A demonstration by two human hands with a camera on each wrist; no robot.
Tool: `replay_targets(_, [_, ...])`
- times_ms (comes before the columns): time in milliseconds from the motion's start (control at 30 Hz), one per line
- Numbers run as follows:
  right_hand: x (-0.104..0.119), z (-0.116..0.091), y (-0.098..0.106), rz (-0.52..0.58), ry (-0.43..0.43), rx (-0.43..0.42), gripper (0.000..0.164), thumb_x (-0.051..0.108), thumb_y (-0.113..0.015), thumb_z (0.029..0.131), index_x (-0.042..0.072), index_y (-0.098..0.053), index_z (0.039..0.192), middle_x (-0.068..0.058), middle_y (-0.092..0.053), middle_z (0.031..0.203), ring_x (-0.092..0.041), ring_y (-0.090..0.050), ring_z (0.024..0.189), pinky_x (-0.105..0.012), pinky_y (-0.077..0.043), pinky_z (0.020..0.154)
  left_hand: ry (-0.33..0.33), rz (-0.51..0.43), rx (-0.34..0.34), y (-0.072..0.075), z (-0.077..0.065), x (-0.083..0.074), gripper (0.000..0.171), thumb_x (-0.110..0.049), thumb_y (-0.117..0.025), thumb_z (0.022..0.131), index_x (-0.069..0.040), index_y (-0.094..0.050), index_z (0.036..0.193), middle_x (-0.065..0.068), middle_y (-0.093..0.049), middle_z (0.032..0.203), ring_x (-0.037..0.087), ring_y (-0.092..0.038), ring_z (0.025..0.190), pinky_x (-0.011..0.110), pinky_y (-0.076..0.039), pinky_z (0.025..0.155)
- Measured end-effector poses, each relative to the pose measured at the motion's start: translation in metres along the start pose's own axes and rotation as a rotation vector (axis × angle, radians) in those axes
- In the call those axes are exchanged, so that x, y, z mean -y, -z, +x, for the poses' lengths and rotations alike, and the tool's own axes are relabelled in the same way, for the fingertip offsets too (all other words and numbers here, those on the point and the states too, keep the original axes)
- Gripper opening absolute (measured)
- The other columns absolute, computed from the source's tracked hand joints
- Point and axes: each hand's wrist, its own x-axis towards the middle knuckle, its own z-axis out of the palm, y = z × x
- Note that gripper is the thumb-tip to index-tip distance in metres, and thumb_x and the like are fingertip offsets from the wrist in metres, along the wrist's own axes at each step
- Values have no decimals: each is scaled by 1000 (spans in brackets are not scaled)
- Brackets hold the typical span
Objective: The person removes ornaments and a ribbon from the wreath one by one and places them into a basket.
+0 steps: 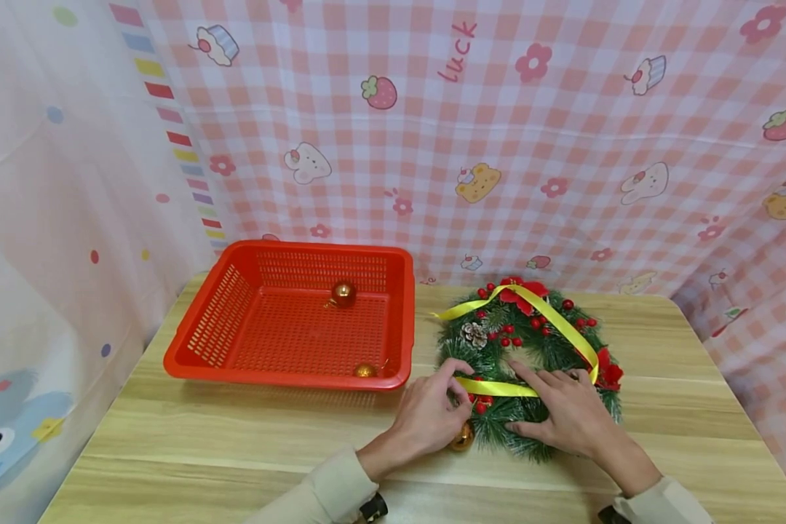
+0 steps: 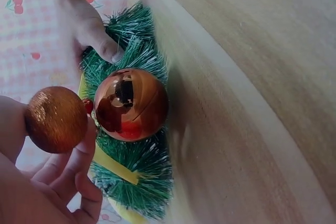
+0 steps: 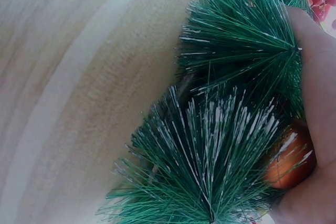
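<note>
On the table, right side: wreath, green, berried, one

Wreath: lay flat, yellow ribbon across it, near edge under both my hands.

Left hand: thumb and fingers together on a matte copper ball, held above the greenery. Any fastening did not show.

Right hand: thumb and forefinger spread apart over the wreath's near rim, gripping nothing that I could see.

Shiny ball: one, at the wreath's near left edge, partly beneath my left hand. I could not tell whether it was tied on.

Red basket: left of the wreath, apart from it. Contents, two balls: back ball and front ball.

Handling notes, by my judgement: the step looked like fixing the matte copper ball to the greenery. It called for light right-hand pressure against sliding, a fingertip pinch on the ball, bristles parted to reach something firm, and the ribbon kept clear. The shiny ball was the likeliest to be knocked.
</note>
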Motion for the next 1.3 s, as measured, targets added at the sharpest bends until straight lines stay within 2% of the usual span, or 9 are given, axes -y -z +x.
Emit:
replay_targets(300, [0,-1,0,12,0,0,93,70,-70,75,21,-43,150,-13,-69,120,-39,-65,105,-61,-40,90,72,-186,89,1,1,-1,33,-5,-63,88,-19,-55,117,-10,-65,83,1,-53,50,20,-43,51])
replay_targets(600, [0,-1,0,-2,-1,-11,94,70,-71,74,22,-43,150,-13,-69,119,-39,-65,104,-60,-41,89,51,-216,66,2,-1,0,29,-2,-63,89,-18,-56,112,-7,-65,84,1,-54,51,20,-44,50])
replay_targets(933, [0,0,-1,-6,3,-14,95,70,-71,73,22,-43,150,-13,-69,118,-39,-65,104,-59,-41,89,56,-274,102,4,-2,2,29,-3,-63,90,-19,-55,113,-8,-65,85,2,-55,53,21,-45,50])
replay_targets(1100, [0,0,-1,-10,2,-12,95,71,-71,73,22,-43,150,-13,-69,118,-40,-65,104,-60,-40,89,58,-278,130,5,-3,1,29,-3,-63,89,-18,-55,112,-9,-64,85,2,-56,54,21,-45,51])
replay_targets(1200, [0,0,0,-11,0,-5,95,72,-70,74,22,-42,150,-13,-69,119,-40,-65,105,-60,-40,90,13,-242,151,5,-3,4,29,-3,-65,88,-17,-56,111,-9,-65,84,0,-57,56,19,-47,55])
replay_targets(1300, [0,0,0,-11,-3,2,95,73,-69,74,22,-42,150,-13,-69,120,-39,-64,106,-60,-40,90,-53,-163,156,4,-4,7,29,-3,-68,87,-17,-57,110,-10,-67,82,-4,-57,59,16,-47,60])
